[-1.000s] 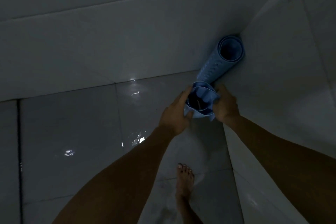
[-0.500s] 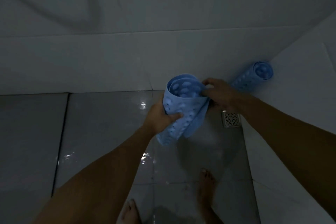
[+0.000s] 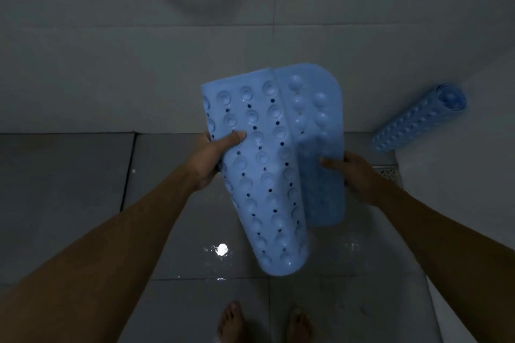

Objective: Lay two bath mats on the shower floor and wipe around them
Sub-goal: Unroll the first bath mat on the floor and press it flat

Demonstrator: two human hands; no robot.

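Unrolled now, blue suction-cupped mat hangs gripped by left hand, right hand

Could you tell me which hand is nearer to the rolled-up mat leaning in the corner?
The right hand. It grips the open mat by its right edge, just below-left of the rolled-up mat. The left hand grips the opposite edge, farther away.

A light blue bath mat, studded with round suction cups and small drain holes, hangs partly unrolled in mid-air above the wet shower floor, its right edge folded back and its lower end still curled. A second blue mat lies tightly rolled, propped aslant in the far right corner.
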